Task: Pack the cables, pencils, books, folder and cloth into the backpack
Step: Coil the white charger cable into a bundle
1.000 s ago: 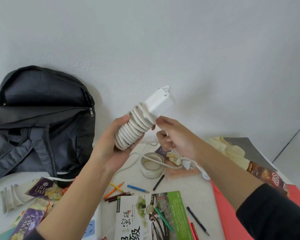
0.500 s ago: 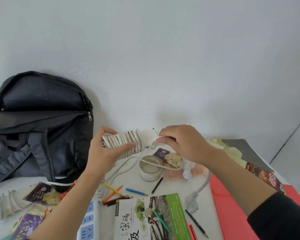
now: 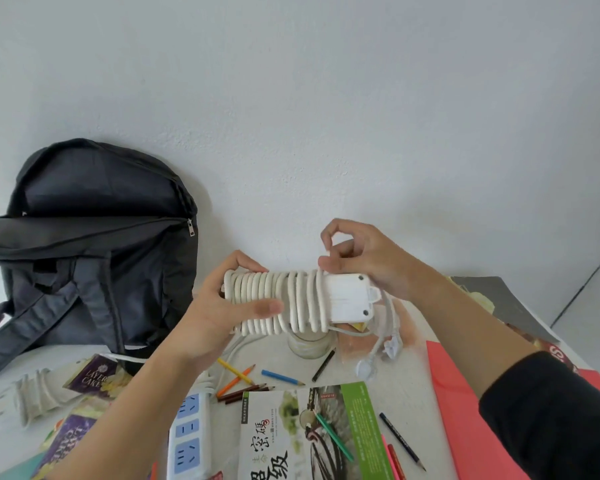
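Observation:
A white power strip with its cable wound round it (image 3: 305, 299) is held level above the table. My left hand (image 3: 219, 313) grips its wound left end. My right hand (image 3: 364, 258) pinches the cable at the last coil near the bare right end. The cable's loose end and plug (image 3: 381, 355) hang to the table. The black backpack (image 3: 87, 258) leans on the wall at the left, zip open. Coloured pencils (image 3: 253, 379) lie scattered under my hands. A green and white book (image 3: 312, 434) lies at the front. A red folder (image 3: 465, 403) lies at the right, a pale yellow cloth (image 3: 478, 299) behind it.
A second wound cable (image 3: 32, 396) lies front left beside purple snack packets (image 3: 90, 375). Another power strip with blue sockets (image 3: 189, 434) sits near the front edge. A glass jar (image 3: 309, 344) stands below the held strip. A grey book (image 3: 499, 303) lies at the far right.
The power strip has been turned from tilted upright to level and brought lower. More cable is wound round it, and my right hand has moved to the right end.

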Motion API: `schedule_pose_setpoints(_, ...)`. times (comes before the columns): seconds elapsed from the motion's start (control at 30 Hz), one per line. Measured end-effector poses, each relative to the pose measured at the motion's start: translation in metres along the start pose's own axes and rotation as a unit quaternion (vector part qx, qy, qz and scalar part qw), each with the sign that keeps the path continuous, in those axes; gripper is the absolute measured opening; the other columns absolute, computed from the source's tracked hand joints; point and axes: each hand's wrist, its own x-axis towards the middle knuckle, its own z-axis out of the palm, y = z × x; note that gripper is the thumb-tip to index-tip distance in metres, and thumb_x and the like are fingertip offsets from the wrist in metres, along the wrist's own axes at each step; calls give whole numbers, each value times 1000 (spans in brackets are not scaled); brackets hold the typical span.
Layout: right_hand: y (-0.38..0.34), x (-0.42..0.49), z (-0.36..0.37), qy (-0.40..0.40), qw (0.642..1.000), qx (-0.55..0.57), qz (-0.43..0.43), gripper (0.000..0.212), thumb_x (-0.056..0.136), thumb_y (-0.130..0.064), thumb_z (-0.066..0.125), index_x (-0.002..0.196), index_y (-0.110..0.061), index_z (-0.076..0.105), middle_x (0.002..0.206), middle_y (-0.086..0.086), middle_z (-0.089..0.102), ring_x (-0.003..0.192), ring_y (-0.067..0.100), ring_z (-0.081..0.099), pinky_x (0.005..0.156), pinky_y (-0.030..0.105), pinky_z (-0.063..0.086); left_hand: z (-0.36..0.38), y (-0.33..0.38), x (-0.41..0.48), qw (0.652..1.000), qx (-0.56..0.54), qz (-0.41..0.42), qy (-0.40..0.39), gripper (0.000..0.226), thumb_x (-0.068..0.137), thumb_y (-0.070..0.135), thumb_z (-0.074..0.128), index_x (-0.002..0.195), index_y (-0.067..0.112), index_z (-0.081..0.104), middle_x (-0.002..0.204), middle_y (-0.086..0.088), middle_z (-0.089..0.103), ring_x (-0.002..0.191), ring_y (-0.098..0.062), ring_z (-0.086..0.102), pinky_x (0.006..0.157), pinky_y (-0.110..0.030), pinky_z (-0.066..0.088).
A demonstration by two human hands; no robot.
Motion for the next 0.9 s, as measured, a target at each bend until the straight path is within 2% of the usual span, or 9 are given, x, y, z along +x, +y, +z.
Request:
schedule_pose_setpoints(0.07, -8, 0, 1, -29, 994, 106, 23, 14, 100, -4, 56, 86, -7, 53, 63, -3, 60, 51, 8, 51, 51, 18, 42, 9, -3, -1, 996, -83, -22, -12, 49, 56, 15, 90, 93, 14, 58, 91, -11, 63, 79, -27, 66, 65, -39, 58)
schedule_pose_setpoints(0.13, -8, 5, 12, 33, 987, 147, 45, 30, 102, 5, 42, 79, -11, 53, 61, -8, 57, 51, 6, 52, 51, 19, 43, 18, -6, 1, 986, -162, -32, 4, 54, 52, 19, 93, 93, 16, 58, 95, -9, 66, 83, -23, 69, 68, -35, 59)
schedule_pose_setpoints(0.27, 14, 3, 39, 79, 987, 115, 84, 41, 109, -22, 45, 68, -20, 52, 55, -4, 29, 45, 11, 21, 47, 25, 17, 23, 2, 11, 944, -312, -6, 109, 47, 70, 19, 85, 109, 12, 60, 103, -6, 71, 92, -19, 72, 85, -33, 61)
schedule_pose_setpoints(0.37, 16, -6, 49, 66, 991, 41, 111, 42, 110, -40, 40, 73, -18, 40, 57, -6, 27, 47, 10, 20, 44, 22, 18, 17, 13, 21, 960, -210, 60, 175, 50, 64, 20, 89, 102, 15, 56, 101, -6, 66, 90, -19, 68, 77, -33, 60)
schedule_pose_setpoints(0.43, 12, -8, 49, 47, 987, -114, 102, 44, 109, -42, 42, 74, -15, 40, 56, -6, 33, 47, 9, 26, 47, 23, 27, 14, 16, 25, 958, -167, 87, 217, 53, 62, 15, 93, 98, 17, 55, 97, -4, 64, 88, -17, 66, 75, -33, 57)
schedule_pose_setpoints(0.5, 11, -11, 47, 24, 958, -266, 103, 43, 107, -42, 45, 75, -13, 43, 58, -1, 40, 50, 12, 35, 56, 30, 33, 9, 17, 29, 948, -120, 117, 270, 49, 65, 14, 92, 97, 17, 55, 94, -1, 63, 86, -14, 65, 75, -32, 56)
schedule_pose_setpoints(0.63, 3, -14, 37, 61, 923, -379, 38, 47, 102, -40, 58, 69, -8, 49, 57, 9, 47, 50, 15, 38, 55, 30, 32, -11, 6, 34, 932, 117, 157, 305, 50, 70, 17, 94, 100, 10, 55, 94, -7, 63, 82, -12, 62, 69, -34, 58)
schedule_pose_setpoints(0.73, -6, -10, 26, 99, 921, -376, -28, 38, 98, -34, 66, 69, -12, 57, 54, -1, 46, 52, 12, 38, 54, 26, 30, -20, -6, 29, 948, 154, 114, 254, 60, 61, 24, 98, 101, 8, 57, 88, -1, 62, 77, -13, 60, 69, -38, 54)
schedule_pose_setpoints(0.9, -9, -8, 12, 106, 956, -257, -90, 23, 94, -22, 73, 76, -9, 66, 69, 5, 54, 62, 8, 39, 63, 18, 33, -33, -5, 21, 979, 138, 51, 144, 67, 49, 36, 96, 96, 9, 57, 84, -11, 58, 74, -26, 58, 67, -43, 51)
